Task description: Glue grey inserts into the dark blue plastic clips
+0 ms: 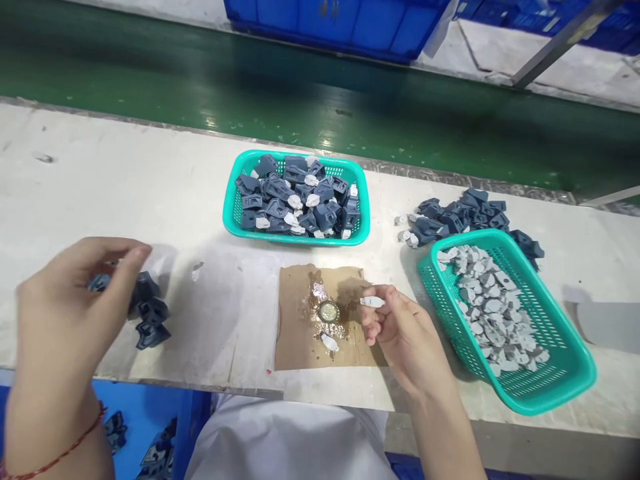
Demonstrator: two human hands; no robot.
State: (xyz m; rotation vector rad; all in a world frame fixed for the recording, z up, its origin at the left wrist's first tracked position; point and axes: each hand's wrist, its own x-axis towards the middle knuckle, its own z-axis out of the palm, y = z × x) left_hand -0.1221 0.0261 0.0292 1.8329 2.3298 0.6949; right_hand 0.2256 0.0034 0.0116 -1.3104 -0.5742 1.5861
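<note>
My right hand pinches a small white plastic piece between thumb and fingertips, just over the right edge of a brown cardboard sheet. On the cardboard lie a round, pale disc in a wet, shiny patch and another white plastic piece. At the left, my left hand arches over several dark blue-grey plastic parts on the table. Its thumb and index fingertips come together; whatever sits between them, if anything, is hidden.
A green basket of dark parts fitted with white pieces stands behind the cardboard. Another green basket, tilted, holds white pieces at right, beside a heap of dark parts. Beyond the table runs a green belt, then a blue crate.
</note>
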